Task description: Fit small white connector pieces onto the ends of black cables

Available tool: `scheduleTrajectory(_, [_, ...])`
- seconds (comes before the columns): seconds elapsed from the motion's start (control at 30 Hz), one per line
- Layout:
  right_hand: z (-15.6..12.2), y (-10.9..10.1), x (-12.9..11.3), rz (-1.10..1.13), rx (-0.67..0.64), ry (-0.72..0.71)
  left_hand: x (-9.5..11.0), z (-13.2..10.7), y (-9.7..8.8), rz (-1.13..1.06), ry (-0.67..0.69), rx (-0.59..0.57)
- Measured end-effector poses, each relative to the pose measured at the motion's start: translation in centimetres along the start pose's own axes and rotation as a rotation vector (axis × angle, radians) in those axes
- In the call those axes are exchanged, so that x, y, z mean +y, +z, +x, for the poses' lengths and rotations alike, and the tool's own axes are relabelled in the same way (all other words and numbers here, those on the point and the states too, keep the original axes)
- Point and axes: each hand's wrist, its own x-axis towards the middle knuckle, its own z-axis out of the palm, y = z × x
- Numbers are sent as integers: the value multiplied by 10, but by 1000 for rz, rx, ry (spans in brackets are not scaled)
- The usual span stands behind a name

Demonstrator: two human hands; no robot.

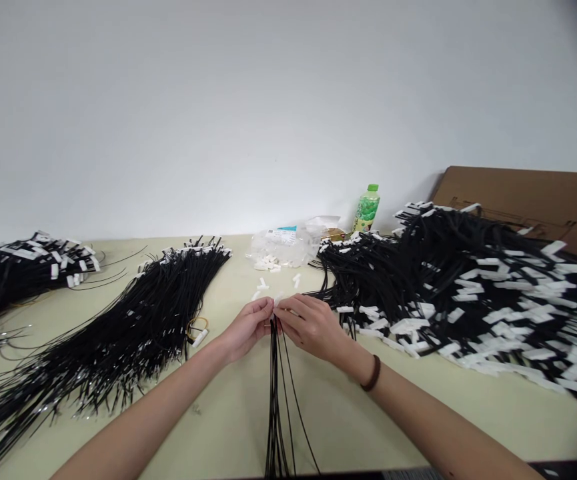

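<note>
At the middle of the table, my left hand [247, 328] and my right hand [312, 325] meet, fingertips pinched together. Between them is the top end of a small bundle of black wires [275, 393], which hangs down toward the table's front edge. Something whitish shows at the fingertips, mostly covered by the fingers, and its kind is unclear. Two of the wires fan out to the right of the others. Just beyond my hands lie a few loose small white plastic pieces [297, 281].
Clear plastic bags [283, 247] with more white pieces [267, 263] lie by the wall. Black wire bundles [163, 300] spread on the left. A large pile of white-tagged black wires [398, 273] fills the right, before a cardboard box [523, 207]. A green-capped bottle [367, 210] stands behind.
</note>
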Motion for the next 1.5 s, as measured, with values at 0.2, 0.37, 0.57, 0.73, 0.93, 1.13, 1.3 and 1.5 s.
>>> scheduleTrajectory(0.2, [0, -1, -1, 11, 2, 8, 1, 0, -1, 2, -9, -6])
scheduleTrajectory(0.37, [-1, -1, -1, 4, -9, 12, 3, -1, -1, 10, -21, -15])
scheduleTrajectory(0.57, [-1, 0, 0, -2, -19, 13, 1, 0, -3, 19, -41, -6])
scheduleTrajectory(0.73, [-1, -1, -1, -11, -17, 7, 3, -1, -1, 37, -39, -5])
scheduleTrajectory(0.93, [-1, -1, -1, -1, -31, 8, 4, -1, 0, 85, -6, -12])
scheduleTrajectory(1.13, [0, -1, -1, 14, -45, 10, 4, -2, 0, 107, -10, -32])
scheduleTrajectory(1.3, [-1, 0, -1, 48, -72, 13, 4, -2, 1, 125, -31, -27])
scheduleTrajectory(1.5, [-2, 1, -1, 54, -111, 21, 6, -3, 3, 123, -42, -26])
